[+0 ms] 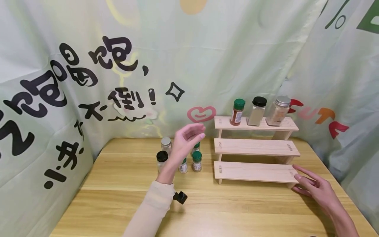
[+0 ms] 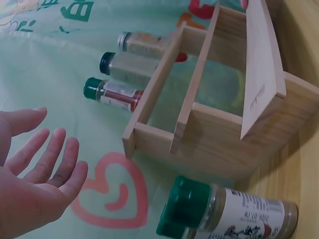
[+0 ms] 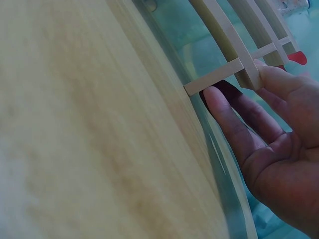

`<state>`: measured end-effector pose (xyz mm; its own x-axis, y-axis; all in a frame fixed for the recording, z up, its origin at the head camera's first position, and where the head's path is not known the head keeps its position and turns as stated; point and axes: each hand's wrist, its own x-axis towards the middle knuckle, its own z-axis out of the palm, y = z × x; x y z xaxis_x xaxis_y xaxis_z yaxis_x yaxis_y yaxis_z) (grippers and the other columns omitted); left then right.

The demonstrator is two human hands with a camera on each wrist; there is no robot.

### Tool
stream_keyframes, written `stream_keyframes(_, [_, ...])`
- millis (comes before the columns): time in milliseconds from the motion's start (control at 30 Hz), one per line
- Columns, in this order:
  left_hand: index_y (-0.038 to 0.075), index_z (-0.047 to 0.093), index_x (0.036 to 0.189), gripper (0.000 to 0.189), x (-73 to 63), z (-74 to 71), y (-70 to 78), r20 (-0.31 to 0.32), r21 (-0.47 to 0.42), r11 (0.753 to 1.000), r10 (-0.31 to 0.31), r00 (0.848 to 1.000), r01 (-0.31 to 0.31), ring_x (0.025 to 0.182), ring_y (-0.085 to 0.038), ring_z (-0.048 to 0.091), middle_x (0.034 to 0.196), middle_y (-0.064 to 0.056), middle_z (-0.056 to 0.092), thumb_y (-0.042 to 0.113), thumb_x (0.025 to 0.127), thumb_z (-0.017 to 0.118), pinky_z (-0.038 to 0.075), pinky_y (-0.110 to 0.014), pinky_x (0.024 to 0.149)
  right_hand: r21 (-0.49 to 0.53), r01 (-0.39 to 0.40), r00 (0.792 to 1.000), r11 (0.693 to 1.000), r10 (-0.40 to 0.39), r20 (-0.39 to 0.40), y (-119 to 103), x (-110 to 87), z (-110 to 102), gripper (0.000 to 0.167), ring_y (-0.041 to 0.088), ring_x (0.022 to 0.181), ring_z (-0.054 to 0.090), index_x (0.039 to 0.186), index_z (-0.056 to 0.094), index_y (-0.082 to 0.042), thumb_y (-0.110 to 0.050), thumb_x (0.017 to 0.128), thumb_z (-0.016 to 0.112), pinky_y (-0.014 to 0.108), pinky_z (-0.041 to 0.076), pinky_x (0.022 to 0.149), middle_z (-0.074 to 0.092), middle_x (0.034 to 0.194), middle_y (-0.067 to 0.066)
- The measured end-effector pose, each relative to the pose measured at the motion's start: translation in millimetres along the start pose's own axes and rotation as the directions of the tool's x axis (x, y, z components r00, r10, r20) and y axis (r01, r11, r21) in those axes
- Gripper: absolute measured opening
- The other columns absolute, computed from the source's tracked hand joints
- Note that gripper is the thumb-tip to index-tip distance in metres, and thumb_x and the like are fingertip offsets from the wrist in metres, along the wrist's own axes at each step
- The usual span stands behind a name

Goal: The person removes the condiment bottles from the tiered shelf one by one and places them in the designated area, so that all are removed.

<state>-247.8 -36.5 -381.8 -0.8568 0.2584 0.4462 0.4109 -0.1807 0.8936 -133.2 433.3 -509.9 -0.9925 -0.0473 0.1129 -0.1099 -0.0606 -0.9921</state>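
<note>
My left hand point(image 1: 186, 141) is raised over a group of spice jars, its fingers loosely bent and holding nothing. Below it are a black-capped jar point(image 1: 162, 157), a silver-capped jar point(image 1: 166, 144) and green-capped jars point(image 1: 196, 161), partly hidden by the hand and wrist. At the right, a three-step wooden rack point(image 1: 254, 171) stands on the table. My right hand point(image 1: 318, 189) touches the right end of its lowest step with relaxed fingers. On the top step stand a green-capped jar of red spice point(image 1: 237, 113), a black-capped jar point(image 1: 256, 113) and a silver-capped jar point(image 1: 278, 112).
The wooden table point(image 1: 118, 204) meets a printed cloth backdrop point(image 1: 165, 59) at the back and both sides. A small black object point(image 1: 180, 197) shows beside the left wrist. The green-capped jars stand just left of the rack.
</note>
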Motion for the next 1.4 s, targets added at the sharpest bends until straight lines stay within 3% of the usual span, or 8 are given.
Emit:
stream_keyframes(133, [-0.003,0.064,0.13,0.038,6.2,6.1,1.1,-0.001,0.009,1.0,-0.003,1.0,0.004,0.118,-0.037,0.064,0.125,-0.017,0.069,0.004,0.094,0.073,0.054,-0.035,0.102,-0.001,-0.001,1.0,1.0,0.001,-0.001,0,0.3,1,0.044,0.004,0.106,0.069,0.145,0.06,-0.013,0.003,0.104,0.053,0.036,0.062,0.077,0.062,0.133,-0.022])
stream_keyframes(333, [0.001,0.065,0.13,0.036,17.3,16.5,3.6,-0.001,0.018,1.0,0.004,1.0,-0.004,0.119,-0.034,0.064,0.128,-0.02,0.067,0.006,0.095,0.073,0.053,-0.034,0.103,0.012,0.019,1.0,1.0,-0.019,0.012,-1,0.0,0,0.044,0.003,0.109,0.068,0.146,0.058,-0.009,0.003,0.105,0.053,0.036,0.061,0.079,0.061,0.136,-0.021])
stream_keyframes(533, [-0.001,0.064,0.131,0.038,28.4,27.8,5.4,0.019,0.009,1.0,0.018,1.0,-0.018,0.119,-0.035,0.063,0.129,-0.021,0.066,0.006,0.095,0.073,0.052,-0.042,0.106,0.023,0.025,1.0,0.999,-0.026,0.016,-1,-2.1,-2,0.043,0.003,0.11,0.067,0.145,0.059,-0.009,0.004,0.104,0.052,0.037,0.061,0.079,0.061,0.137,-0.02])
stream_keyframes(767, [-0.001,0.064,0.131,0.037,42.0,40.2,3.3,0.025,0.039,0.999,0.009,1.0,-0.01,0.114,-0.028,0.066,0.126,-0.022,0.067,0.007,0.096,0.073,0.053,-0.033,0.103,0.039,0.025,0.999,0.999,-0.026,0.019,0,-1.8,-1,0.044,0.003,0.111,0.067,0.146,0.058,-0.009,0.006,0.105,0.05,0.037,0.062,0.079,0.062,0.136,-0.019])
stream_keyframes(967, [0.0,0.064,0.131,0.036,51.1,47.7,6.6,0.03,0.07,0.997,0.04,0.999,-0.042,0.112,-0.027,0.066,0.127,-0.023,0.065,0.008,0.097,0.072,0.053,-0.037,0.103,0.023,0.02,0.999,1.0,-0.021,0.033,-1,-1.0,0,0.046,0.001,0.112,0.066,0.149,0.054,-0.007,0.004,0.105,0.051,0.037,0.061,0.08,0.062,0.137,-0.019])
stream_keyframes(1100, [0.0,0.063,0.132,0.039,58.2,52.6,9.0,0.025,0.079,0.996,0.045,0.999,-0.046,0.116,-0.031,0.065,0.128,-0.019,0.065,0.009,0.096,0.073,0.053,-0.04,0.104,0.026,0.022,0.999,0.999,-0.022,0.033,-2,0.1,0,0.046,0.0,0.112,0.065,0.149,0.054,-0.008,0.005,0.105,0.05,0.036,0.061,0.08,0.061,0.137,-0.02])
stream_keyframes(1300, [-0.005,0.06,0.134,0.042,66.7,58.7,5.0,0.01,0.055,0.997,0.053,0.999,-0.053,0.119,-0.042,0.061,0.13,-0.026,0.062,0.005,0.095,0.073,0.052,-0.044,0.104,0.044,0.015,1.0,0.999,-0.016,0.022,-1,0.8,1,0.046,-0.001,0.113,0.065,0.146,0.058,-0.011,0.007,0.105,0.048,0.035,0.062,0.079,0.061,0.136,-0.021])
stream_keyframes(1400, [-0.004,0.061,0.134,0.044,70.4,61.8,2.2,-0.003,0.052,0.998,0.047,0.999,-0.046,0.118,-0.041,0.062,0.129,-0.025,0.063,0.005,0.094,0.075,0.053,-0.041,0.103,0.041,0.007,1.0,0.999,-0.008,0.017,0,0.4,0,0.046,-0.002,0.113,0.064,0.146,0.059,-0.011,0.007,0.105,0.049,0.035,0.062,0.078,0.062,0.136,-0.022])
